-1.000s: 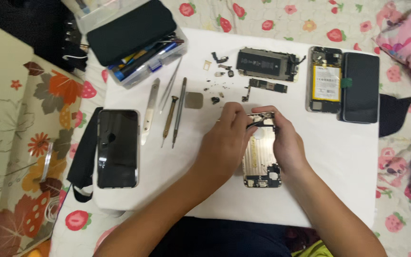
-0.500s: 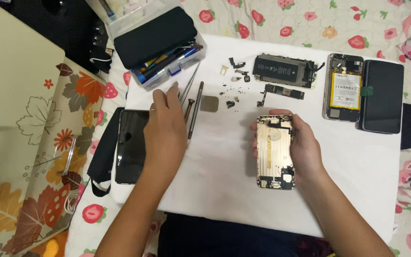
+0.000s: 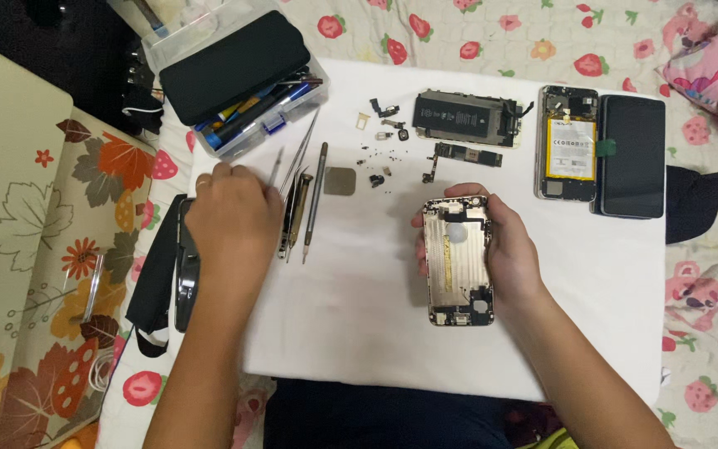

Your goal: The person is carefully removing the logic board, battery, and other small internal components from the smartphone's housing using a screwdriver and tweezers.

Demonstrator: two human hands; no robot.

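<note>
My right hand holds an opened phone housing, gold-edged and mostly stripped inside, flat on the white work surface. My left hand is over to the left, fingers curled around a thin metal tool whose tip sticks up past the knuckles. It hovers beside a row of screwdrivers and tweezers and partly covers a black phone screen.
A clear tool box with a black pad on top stands at the back left. A battery assembly, a circuit board, small loose parts, a grey square pad and a second opened phone lie at the back.
My left hand left the housing and moved left to the tool row, then closed on a thin tool. My right hand kept the housing in place.
</note>
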